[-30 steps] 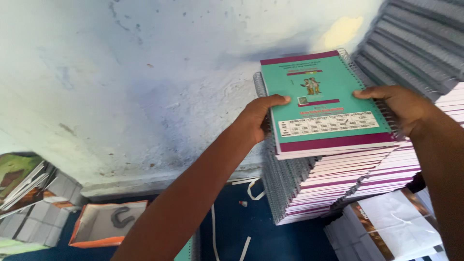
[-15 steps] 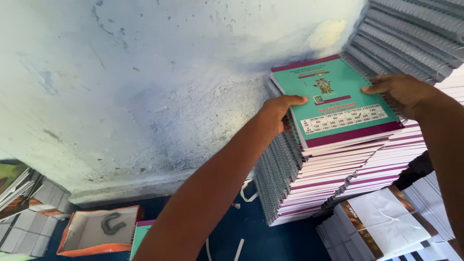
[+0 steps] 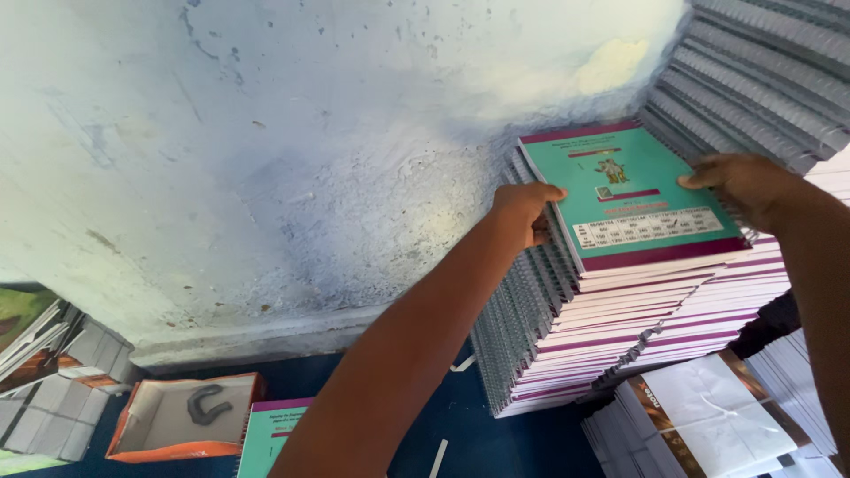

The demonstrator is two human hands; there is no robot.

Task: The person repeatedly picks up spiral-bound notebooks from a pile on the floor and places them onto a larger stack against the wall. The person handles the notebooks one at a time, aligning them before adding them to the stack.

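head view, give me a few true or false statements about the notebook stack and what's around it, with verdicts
1. Both hands touch the top teal notebook of the spiral notebook stack. True: left hand at its spiral edge, right hand at the opposite edge.
2. The stack stands against a red brick wall. False: the wall is pale, blue-white plaster.
3. An open orange box sits on the floor at lower left. True.
4. The top cover is plain black. False: it is teal with maroon bands.
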